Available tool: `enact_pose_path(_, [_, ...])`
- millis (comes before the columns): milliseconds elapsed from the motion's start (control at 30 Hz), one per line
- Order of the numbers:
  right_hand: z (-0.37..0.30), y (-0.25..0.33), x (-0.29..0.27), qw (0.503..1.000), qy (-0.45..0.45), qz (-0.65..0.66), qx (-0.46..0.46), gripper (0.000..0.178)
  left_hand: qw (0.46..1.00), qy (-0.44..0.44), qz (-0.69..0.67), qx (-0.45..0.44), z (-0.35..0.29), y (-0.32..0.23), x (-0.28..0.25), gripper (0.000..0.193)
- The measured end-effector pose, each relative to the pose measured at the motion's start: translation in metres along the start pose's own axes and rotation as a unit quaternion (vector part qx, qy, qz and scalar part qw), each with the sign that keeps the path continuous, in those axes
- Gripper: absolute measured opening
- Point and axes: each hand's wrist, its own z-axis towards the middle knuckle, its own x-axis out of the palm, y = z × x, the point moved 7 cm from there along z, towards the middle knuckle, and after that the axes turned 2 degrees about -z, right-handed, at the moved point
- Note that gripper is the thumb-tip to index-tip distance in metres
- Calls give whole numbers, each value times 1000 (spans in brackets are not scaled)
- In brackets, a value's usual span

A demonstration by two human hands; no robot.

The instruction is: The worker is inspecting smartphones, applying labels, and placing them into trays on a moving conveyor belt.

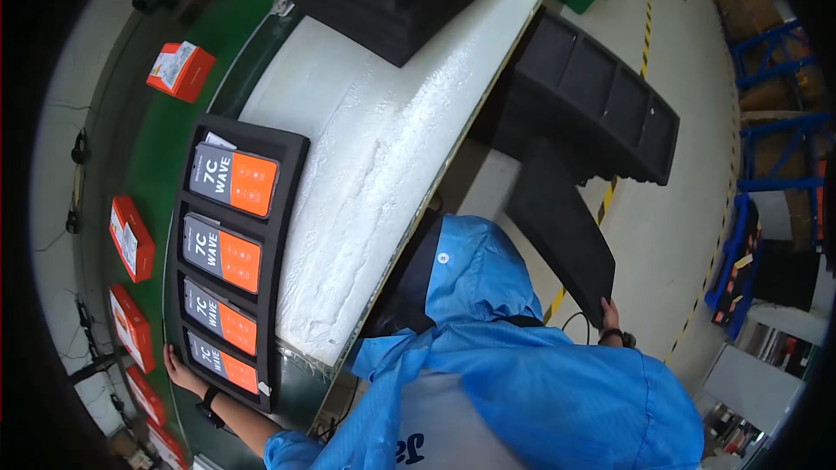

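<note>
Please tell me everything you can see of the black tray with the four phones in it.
The black tray is a long rectangle with rounded corners, apparently foam, with four compartments in a row. Each holds a phone with a grey-and-orange front facing up. The tray lies roughly flat, between the green surface on its left and the white slab on its right. A small pale mark shows near its near right corner. The left hand is at its near left corner, apparently touching it.

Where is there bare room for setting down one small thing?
Bare: the white tabletop, right of the black tray, nearer than the foam stack. Crowded: the tray, its four slots filled, and the green strip, dotted with orange boxes.
</note>
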Motion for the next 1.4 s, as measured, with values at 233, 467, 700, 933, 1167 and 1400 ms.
enact_pose_path(233, [137, -18, 89, 969, -117, -202, -80, 43, 982, 105, -107, -118, -36, -11, -17, 44])
enact_pose_path(467, [206, 7, 200, 949, -167, -247, -105, 63, 949, 78, -171, -252, -92, 1, -46, 49])
enact_pose_path(700, [338, -21, 210, 659, -44, -730, -174, 39, 947, -2, -101, -306, -135, -43, -66, 45])
enact_pose_path(933, [-42, 309, 404, 890, 181, -37, -417, 18, 970, 96, -136, -174, -175, -217, 47, 45])
enact_pose_path(1167, [-415, 406, 553, 593, 520, 56, -612, 16, 955, -25, -162, -246, -201, -188, 54, 57])
enact_pose_path(1400, [-609, 296, 689, 443, 808, -33, -386, 14, 881, 27, -342, -327, -203, -182, 61, 32])
